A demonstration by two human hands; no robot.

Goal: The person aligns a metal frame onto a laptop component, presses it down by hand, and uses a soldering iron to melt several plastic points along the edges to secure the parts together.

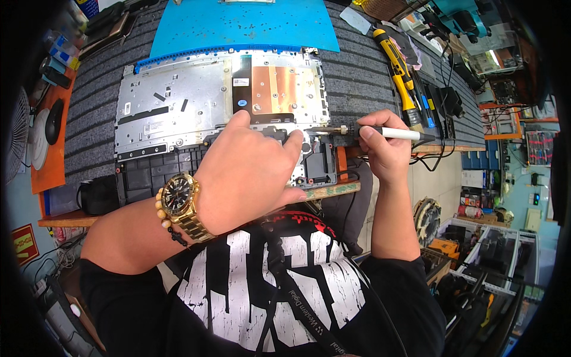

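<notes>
A silver laptop chassis (190,95), opened to its inner metal side, lies on the bench in front of me. It carries a copper-coloured patch (275,89) and a black strip with a white label. My left hand (250,160) rests over its near edge with fingers apart, fingertips touching the metal; it holds nothing that I can see. In my right hand (383,143) is a soldering iron (395,133) with a white and black handle, gripped like a pen. Its tip points left at the chassis's near right part, close to my left fingers; exact contact is too small to tell.
A blue mat (244,27) lies beyond the chassis on a grey ribbed bench cover (351,65). To the right are a yellow-and-black screwdriver (398,71), other slim tools and black cables. A fan (16,134) stands at far left. The wooden bench edge (339,189) runs before me.
</notes>
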